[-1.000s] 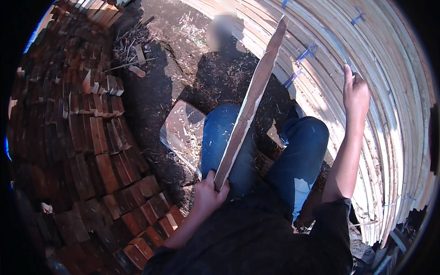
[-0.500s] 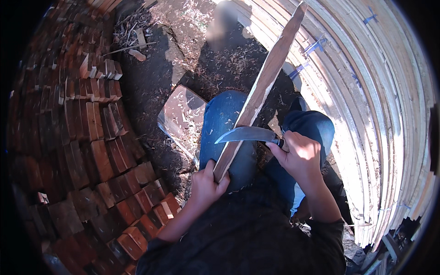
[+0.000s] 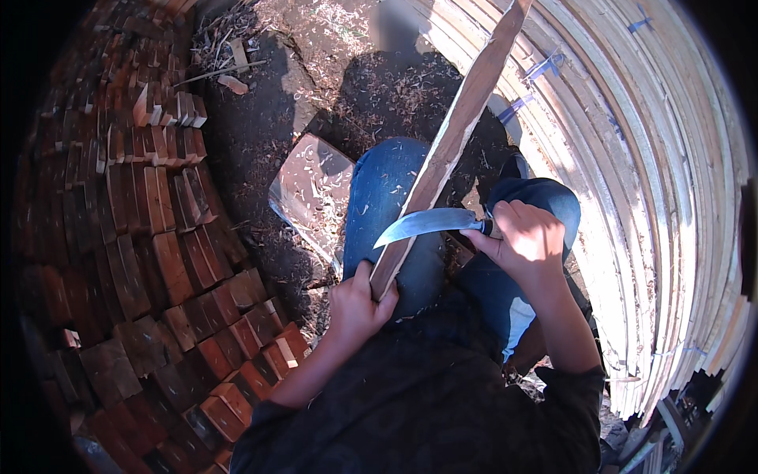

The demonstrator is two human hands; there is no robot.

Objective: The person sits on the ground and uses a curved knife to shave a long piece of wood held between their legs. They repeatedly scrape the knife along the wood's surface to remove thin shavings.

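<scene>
The left hand (image 3: pixel 357 304) grips the lower end of a long wooden slat (image 3: pixel 450 146). The right hand (image 3: pixel 527 239) closes around a curved knife (image 3: pixel 426 223), its blade lying against the slat, beside stacked pale strips (image 3: pixel 655 197).

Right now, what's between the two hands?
In the head view, the curved knife blade and the wooden slat lie between the left hand and right hand.

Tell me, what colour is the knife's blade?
The curved blade is shiny silvery grey, seen in the head view.
</scene>
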